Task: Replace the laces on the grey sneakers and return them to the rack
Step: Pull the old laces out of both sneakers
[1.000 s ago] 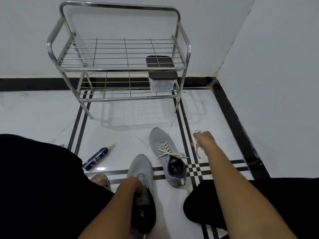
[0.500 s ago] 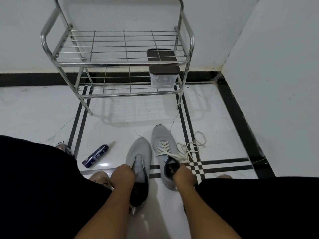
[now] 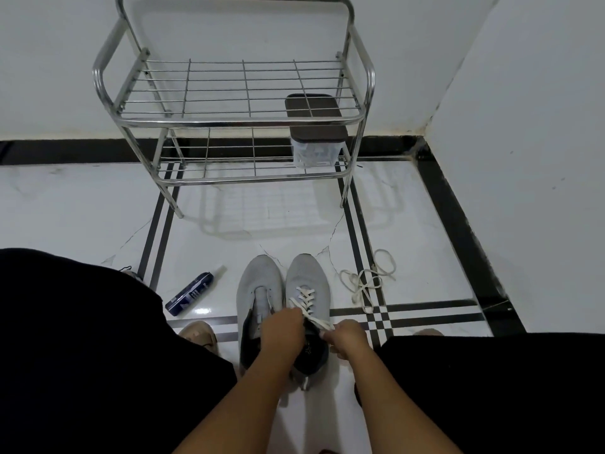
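Two grey sneakers are set side by side on the white tiled floor [image 3: 82, 204], toes pointing away from the person. The laced sneaker [image 3: 307, 283] carries a white lace [image 3: 306, 298] crossed over its tongue, and both hands are met at its collar. The left hand [image 3: 283, 329] is curled over the near end of the lacing, and the lace appears to be gripped by its fingers, though the fingertips are hidden from view. The right hand [image 3: 347, 337], just to the right of it, is closed on the lace end, which is pinched between thumb and fingers. The unlaced sneaker [image 3: 258, 283] is touched by the laced one along its side and lies directly left of the left hand, partly covered by the left forearm. A loose white lace [image 3: 366, 280] is coiled on the floor beyond and to the right of the right hand, apart from the shoes. A dark blue spray bottle [image 3: 191, 293] is laid on its side left of the left hand. Well beyond both hands, a metal shoe rack [image 3: 235, 121] is stood against the wall, and a clear container with a dark lid [image 3: 316, 131] is kept on its lower shelf at the right end.
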A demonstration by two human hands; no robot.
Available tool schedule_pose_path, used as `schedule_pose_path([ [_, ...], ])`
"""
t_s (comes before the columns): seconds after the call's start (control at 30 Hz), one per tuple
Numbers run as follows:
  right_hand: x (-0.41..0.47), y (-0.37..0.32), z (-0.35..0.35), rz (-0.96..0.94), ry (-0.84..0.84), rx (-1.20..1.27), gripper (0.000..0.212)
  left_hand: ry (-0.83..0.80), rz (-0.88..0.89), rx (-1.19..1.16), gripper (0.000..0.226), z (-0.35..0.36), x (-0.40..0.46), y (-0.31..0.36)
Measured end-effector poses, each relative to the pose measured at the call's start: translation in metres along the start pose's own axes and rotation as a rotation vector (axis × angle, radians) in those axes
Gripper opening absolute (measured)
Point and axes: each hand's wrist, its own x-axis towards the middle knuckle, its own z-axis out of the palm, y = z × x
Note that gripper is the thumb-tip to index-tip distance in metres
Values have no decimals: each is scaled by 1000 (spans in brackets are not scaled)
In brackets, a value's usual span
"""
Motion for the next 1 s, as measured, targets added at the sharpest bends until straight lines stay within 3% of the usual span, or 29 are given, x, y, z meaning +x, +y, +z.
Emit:
schedule_pose_path([
  [0.13, -13, -10, -1, -18, 63, -38, 31, -44, 4, 68, 24, 12, -5, -8],
  [0.3, -25, -21, -5, -138, 60, -41, 46, -54, 7, 54, 24, 13, -4, -12],
  [0.53, -26, -22, -7, -59, 123, -167, 41, 24, 27, 1, 22, 14, 2, -11],
  [0.67, -38, -48, -27, -150, 97, -183, 45, 28, 30, -9, 21, 16, 6, -8],
  [0.8, -60, -80, -67, -243, -13, 210, 39, 29, 27, -6, 21, 20, 6, -8],
  [0.93, -77, -106, -114, -409, 106, 860, 28, 5, 27, -31, 20, 23, 8, -12],
  [1.0, -71, -105, -121, -424, 209, 924, 25, 1, 45, -27, 20, 24, 9, -13],
])
